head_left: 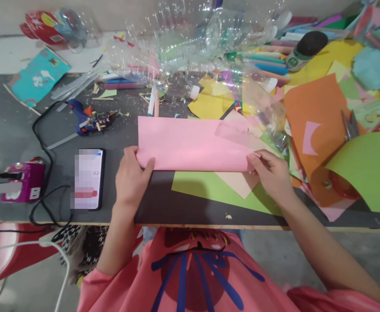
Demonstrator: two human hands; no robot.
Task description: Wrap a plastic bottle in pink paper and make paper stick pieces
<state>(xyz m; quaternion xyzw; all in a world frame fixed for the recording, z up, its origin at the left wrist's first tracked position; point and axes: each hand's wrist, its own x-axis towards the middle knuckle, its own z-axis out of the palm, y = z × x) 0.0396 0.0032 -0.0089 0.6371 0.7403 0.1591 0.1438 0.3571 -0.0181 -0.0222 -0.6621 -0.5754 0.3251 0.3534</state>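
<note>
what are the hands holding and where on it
A folded pink paper: the left hand pinches its lower left corner, the right hand its lower right corner.

A dark grey tabletop [11, 125] with a pale wooden front edge is being shown across the view, and it is being lit softly and evenly. Beyond it, a whitish ledge [1, 54] is being backed by a pale wall [1, 15]. Below the edge, a grey floor [274, 255] and a red seat [1, 255] are being seen.
</note>
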